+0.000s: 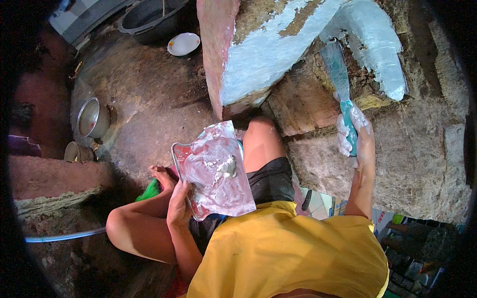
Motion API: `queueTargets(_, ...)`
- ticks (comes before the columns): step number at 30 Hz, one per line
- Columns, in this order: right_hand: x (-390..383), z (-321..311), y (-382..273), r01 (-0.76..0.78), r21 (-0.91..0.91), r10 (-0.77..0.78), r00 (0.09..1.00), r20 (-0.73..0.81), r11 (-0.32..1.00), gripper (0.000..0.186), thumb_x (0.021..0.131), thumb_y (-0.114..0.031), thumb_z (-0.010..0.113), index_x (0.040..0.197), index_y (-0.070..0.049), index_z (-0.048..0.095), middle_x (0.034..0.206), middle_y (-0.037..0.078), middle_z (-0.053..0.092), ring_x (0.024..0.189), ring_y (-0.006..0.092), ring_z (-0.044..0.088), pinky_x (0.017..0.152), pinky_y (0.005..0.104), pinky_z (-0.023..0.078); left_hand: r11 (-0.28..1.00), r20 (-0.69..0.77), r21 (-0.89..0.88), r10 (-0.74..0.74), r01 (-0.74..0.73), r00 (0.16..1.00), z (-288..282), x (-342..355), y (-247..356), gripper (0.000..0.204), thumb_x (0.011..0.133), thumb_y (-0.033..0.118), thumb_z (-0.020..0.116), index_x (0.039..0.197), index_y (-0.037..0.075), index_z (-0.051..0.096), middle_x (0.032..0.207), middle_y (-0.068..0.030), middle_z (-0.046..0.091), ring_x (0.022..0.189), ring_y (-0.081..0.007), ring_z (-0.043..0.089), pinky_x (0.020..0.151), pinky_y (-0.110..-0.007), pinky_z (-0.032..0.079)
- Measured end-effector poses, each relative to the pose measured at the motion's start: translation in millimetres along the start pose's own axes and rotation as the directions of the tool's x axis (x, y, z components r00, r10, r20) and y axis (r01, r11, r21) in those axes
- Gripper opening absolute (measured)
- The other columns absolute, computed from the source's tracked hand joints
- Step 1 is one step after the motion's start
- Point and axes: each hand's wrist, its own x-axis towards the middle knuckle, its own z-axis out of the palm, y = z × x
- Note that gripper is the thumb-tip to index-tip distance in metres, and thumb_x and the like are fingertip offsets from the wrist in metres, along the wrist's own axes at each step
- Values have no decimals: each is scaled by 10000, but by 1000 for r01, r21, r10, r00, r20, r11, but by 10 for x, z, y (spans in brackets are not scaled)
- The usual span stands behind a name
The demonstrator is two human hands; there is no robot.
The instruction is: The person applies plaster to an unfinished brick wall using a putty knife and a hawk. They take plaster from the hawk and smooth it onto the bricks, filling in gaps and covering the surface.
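We are wrapping our right hand (363, 133) around the scraper (339, 79), its blade pointing up by the rough wall's white patch (390, 64). Our left hand (179, 203) is pinching the left edge of the board (199, 197) above our lap, probably supporting its paste (227, 168). Toward the floor's (134, 99) far edge, a basin (135, 29) is holding a stick (163, 7); a plate (186, 47) is carrying orange specks.

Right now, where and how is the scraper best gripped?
Likely around the teal handle, coming from its near end, as the right hand does: the handle is slim and points back toward the person, while the blade flares wide and points away. White smears on the fingers might make it slip.
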Motion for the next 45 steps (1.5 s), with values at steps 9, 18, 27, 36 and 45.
queueTargets(9,-116,376,-292,88,20,-89,993,81,996,422,868,-257,465,1198,3,424,628,-8,433,405,49,365,331,199,286,992,4,-75,-98,98,995,-74,35,-65,485,887,246,476,1263,-27,337,1210,-87,462,1082,-190,457,928,-321,347)
queueTargets(18,-112,425,-382,100,83,-107,991,85,991,391,844,-133,458,1218,-17,439,718,26,519,476,78,428,388,208,329,993,54,-21,-111,112,992,-161,61,-58,480,881,242,481,1254,-28,346,1192,-82,475,1061,-184,474,921,-315,355)
queueTargets(27,-251,497,-598,-58,323,28,995,95,945,174,878,-168,496,1009,-54,480,652,-15,459,437,35,349,357,175,275,990,112,-98,-89,100,990,-137,58,-77,470,883,230,478,1257,-21,342,1168,-79,490,1042,-180,486,900,-319,378)
queueTargets(36,-316,344,-673,-101,346,41,984,175,933,321,891,-138,437,1179,-10,378,751,19,419,491,45,357,406,180,338,979,136,-150,-117,137,984,-202,83,-118,441,889,207,473,1248,-21,354,1147,-77,503,1020,-171,496,890,-314,386)
queueTargets(45,-365,447,-671,-71,243,48,994,100,967,326,892,-163,439,1195,-50,406,704,-6,442,472,31,342,385,171,294,981,171,-141,-109,133,979,-178,69,-98,453,879,210,489,1250,-14,357,1169,-80,488,1036,-182,488,898,-321,381)
